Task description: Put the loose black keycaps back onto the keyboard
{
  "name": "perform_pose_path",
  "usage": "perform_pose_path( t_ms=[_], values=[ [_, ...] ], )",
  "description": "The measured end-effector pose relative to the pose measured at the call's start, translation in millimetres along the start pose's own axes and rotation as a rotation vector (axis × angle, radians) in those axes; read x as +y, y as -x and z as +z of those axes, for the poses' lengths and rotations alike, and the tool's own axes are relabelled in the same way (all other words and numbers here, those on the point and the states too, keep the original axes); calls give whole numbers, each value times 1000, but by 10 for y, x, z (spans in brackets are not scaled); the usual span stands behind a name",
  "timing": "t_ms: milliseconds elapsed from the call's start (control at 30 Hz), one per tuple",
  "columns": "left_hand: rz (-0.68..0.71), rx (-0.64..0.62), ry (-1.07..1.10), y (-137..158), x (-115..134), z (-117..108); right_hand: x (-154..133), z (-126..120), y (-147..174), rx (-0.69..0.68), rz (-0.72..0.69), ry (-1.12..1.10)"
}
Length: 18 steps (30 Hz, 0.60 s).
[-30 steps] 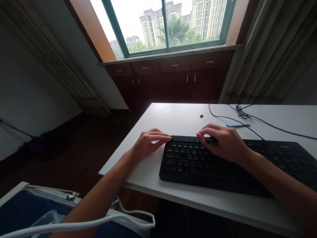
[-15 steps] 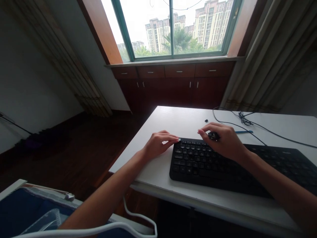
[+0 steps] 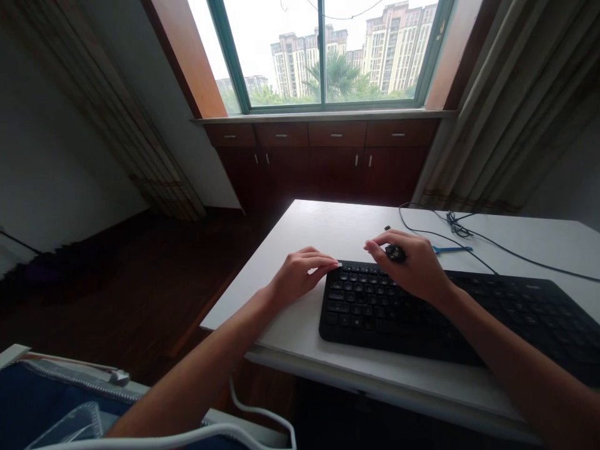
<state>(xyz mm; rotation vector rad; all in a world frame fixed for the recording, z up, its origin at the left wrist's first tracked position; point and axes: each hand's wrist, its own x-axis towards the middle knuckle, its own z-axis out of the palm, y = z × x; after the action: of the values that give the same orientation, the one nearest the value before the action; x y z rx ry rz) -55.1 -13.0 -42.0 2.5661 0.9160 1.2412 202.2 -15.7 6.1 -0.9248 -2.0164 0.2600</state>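
A black keyboard [image 3: 403,312] lies along the front of a white table. At its top left corner my left hand [image 3: 307,269] has thumb and fingers pinched together around a small pale piece [image 3: 340,265], too small to make out fully. Over the keyboard's upper rows hovers my right hand [image 3: 415,259], thumb towards the forefinger. Its curled fingers hold small black pieces [image 3: 396,252] that look like keycaps, partly hidden by the hand. Behind that hand, one loose black piece [image 3: 387,228] rests on the table.
A slim blue tool [image 3: 452,249] lies behind the keyboard, partly covered by my right hand. The black cable [image 3: 462,228] loops and bundles at the back right. The white table's [image 3: 323,225] left edge drops to a dark floor. A blue zipped bag [image 3: 51,400] is at lower left.
My right hand has shifted slightly left relative to the keyboard, with the black pieces still in it. My left hand keeps its pinch at the corner. The whole view has moved a little.
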Motion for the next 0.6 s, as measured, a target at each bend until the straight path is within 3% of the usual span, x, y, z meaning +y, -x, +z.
perform_pose_path(
  t_ms=[167,367,600],
  values=[
    [14,-11,-42,8,-16,-13,72,-41,122,-45,-34,23],
    [43,-57,-50,36,-46,-36,63,-40,197,-192,-111,149],
    [92,-92,-41,22,-53,-68,26,-22,212,-182,-89,150]
  ],
)
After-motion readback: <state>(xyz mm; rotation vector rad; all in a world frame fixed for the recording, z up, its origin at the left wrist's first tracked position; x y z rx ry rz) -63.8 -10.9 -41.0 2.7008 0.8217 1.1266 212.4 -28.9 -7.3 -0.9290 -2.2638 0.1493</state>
